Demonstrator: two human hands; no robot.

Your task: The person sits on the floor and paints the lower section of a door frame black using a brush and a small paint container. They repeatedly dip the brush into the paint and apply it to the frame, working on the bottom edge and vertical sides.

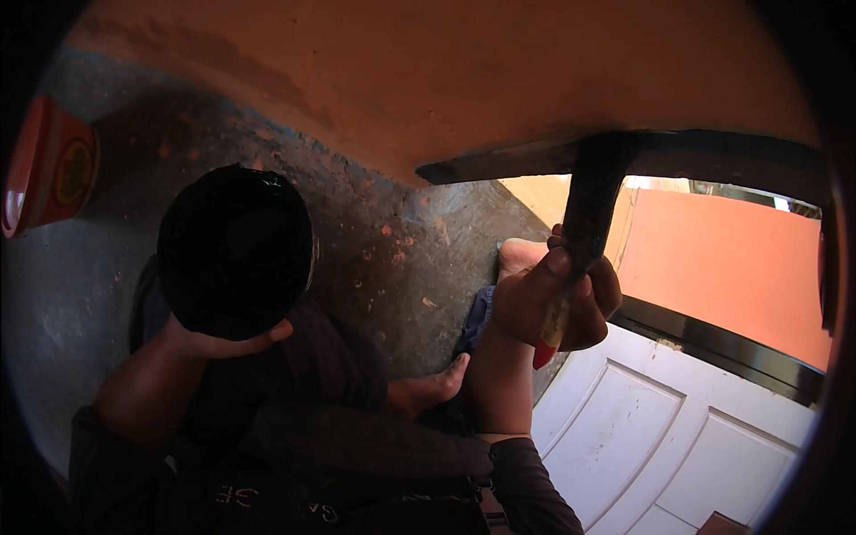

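My left hand [223,343] is closed around the lower edge of a round black container [236,250], its thumb along the side. The inside looks wholly dark, so its contents cannot be made out. A paintbrush [592,209] with a dark-coated head is pinched in the fingers of my right hand [553,299]; its handle ends in a red tip. The brush head points up and meets a dark strip of frame [722,159] along the end of the orange wall [464,71].
An orange-red bucket [62,169] stands at the far left on the grey, paint-spotted floor [374,241]. To the right are a white panelled door [624,419] and a bright orange surface [713,267] beyond the opening. Bare feet [437,388] show near my right arm.
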